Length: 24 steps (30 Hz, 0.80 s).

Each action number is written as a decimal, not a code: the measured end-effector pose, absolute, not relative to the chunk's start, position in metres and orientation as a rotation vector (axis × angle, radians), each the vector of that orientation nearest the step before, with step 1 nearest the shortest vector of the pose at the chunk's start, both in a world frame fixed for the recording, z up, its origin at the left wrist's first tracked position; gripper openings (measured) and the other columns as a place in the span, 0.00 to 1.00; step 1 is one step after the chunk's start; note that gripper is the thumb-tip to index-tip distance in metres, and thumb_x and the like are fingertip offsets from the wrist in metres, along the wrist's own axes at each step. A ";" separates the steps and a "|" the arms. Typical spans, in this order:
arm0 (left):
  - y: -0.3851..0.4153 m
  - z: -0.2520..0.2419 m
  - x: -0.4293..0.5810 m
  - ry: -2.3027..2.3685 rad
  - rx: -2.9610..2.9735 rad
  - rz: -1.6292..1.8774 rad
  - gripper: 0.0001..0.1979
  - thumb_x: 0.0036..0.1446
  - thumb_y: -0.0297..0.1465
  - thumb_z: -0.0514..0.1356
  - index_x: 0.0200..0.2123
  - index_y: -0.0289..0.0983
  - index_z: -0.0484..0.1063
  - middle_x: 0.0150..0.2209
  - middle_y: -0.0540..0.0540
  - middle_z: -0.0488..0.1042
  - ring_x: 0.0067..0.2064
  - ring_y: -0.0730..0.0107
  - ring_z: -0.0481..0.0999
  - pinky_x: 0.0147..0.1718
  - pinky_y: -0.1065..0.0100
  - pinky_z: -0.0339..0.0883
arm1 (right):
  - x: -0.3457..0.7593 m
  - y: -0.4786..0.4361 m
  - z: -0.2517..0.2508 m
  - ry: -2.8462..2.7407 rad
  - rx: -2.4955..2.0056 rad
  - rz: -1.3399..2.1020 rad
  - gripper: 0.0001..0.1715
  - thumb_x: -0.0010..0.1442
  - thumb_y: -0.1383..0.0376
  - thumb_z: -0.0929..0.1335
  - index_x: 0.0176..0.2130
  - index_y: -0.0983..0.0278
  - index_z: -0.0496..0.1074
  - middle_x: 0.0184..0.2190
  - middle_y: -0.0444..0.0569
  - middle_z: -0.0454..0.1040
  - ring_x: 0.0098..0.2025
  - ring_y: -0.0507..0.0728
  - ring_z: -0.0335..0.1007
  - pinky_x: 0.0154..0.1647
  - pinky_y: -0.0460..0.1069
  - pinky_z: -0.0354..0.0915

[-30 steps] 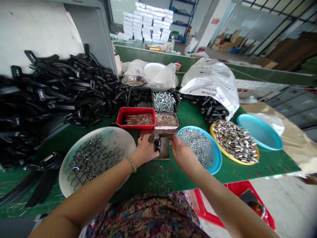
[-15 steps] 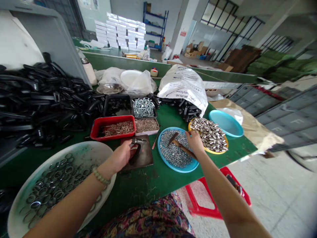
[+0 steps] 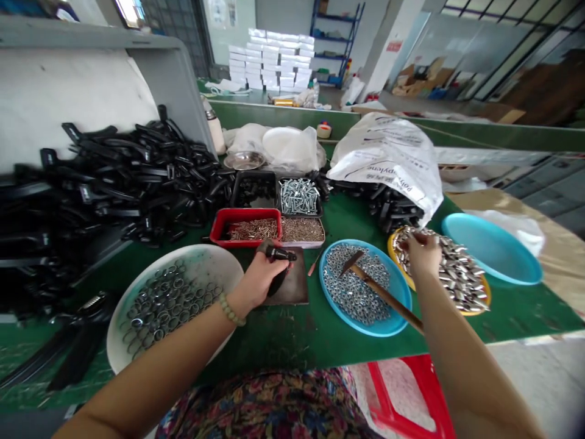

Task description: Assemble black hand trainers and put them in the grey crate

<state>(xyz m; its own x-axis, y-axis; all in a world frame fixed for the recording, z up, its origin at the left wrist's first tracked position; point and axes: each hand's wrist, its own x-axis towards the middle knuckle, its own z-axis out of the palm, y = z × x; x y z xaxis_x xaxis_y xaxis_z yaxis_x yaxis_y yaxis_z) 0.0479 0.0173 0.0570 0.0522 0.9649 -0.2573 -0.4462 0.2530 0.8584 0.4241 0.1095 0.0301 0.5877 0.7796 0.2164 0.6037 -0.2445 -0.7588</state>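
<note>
My left hand [image 3: 261,279] is closed around a black plastic handle-like part [image 3: 280,253], held just above a dark metal plate [image 3: 297,286] on the bench. My right hand [image 3: 424,255] reaches into a yellow basin [image 3: 392,251] heaped with shiny metal sleeves [image 3: 459,274]. Its fingers are curled down at the pile, and what is between them is hidden. Left of that hand, a blue basin [image 3: 323,286] holds small metal nuts. A hammer [image 3: 375,285] lies across this basin, head on the nuts, its wooden handle passing over the rim toward my right forearm.
A white basin [image 3: 235,262] of metal rings stands at left, below a heap of black parts [image 3: 137,177]. Behind the plate are a red tray [image 3: 219,235] of rivet-like pins and a tray of screws [image 3: 299,196]. An empty blue basin [image 3: 498,247] sits at far right.
My right hand has moved from beside the hammer handle into the yellow basin. My left hand has turned the black part, whose black end now faces up. The view has shifted left.
</note>
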 end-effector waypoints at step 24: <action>-0.001 0.054 0.030 1.109 1.164 1.219 0.27 0.48 0.28 0.64 0.52 0.38 0.62 0.47 0.44 0.73 0.49 0.63 0.73 0.52 0.60 0.63 | 0.190 0.029 0.070 -1.630 -1.194 1.280 0.13 0.58 0.55 0.67 0.33 0.62 0.70 0.19 0.39 0.65 0.22 0.50 0.62 0.26 0.46 0.58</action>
